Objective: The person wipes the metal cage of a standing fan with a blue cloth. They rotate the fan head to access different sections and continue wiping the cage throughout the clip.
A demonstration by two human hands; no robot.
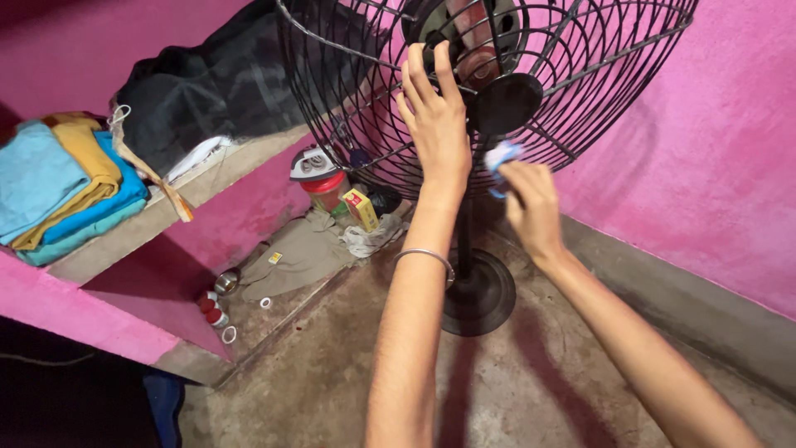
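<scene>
A black pedestal fan with a wire cage [580, 75] stands on a round base [489, 299] in the corner of a pink room. My left hand [435, 124] reaches up with fingers spread and rests against the cage near the motor hub [506, 101]. My right hand [531, 203] is closed on a small blue and white cloth [500, 158] and presses it to the lower wires of the cage. A metal bangle [427, 255] sits on my left wrist.
A pink shelf [166, 224] at the left holds folded blue and yellow cloths [66, 182] and a black bag [215, 83]. Under it lie an iron [313, 164], a red-lidded jar [325, 187], a small yellow box [361, 207], rags and small containers [214, 309]. The floor is bare concrete.
</scene>
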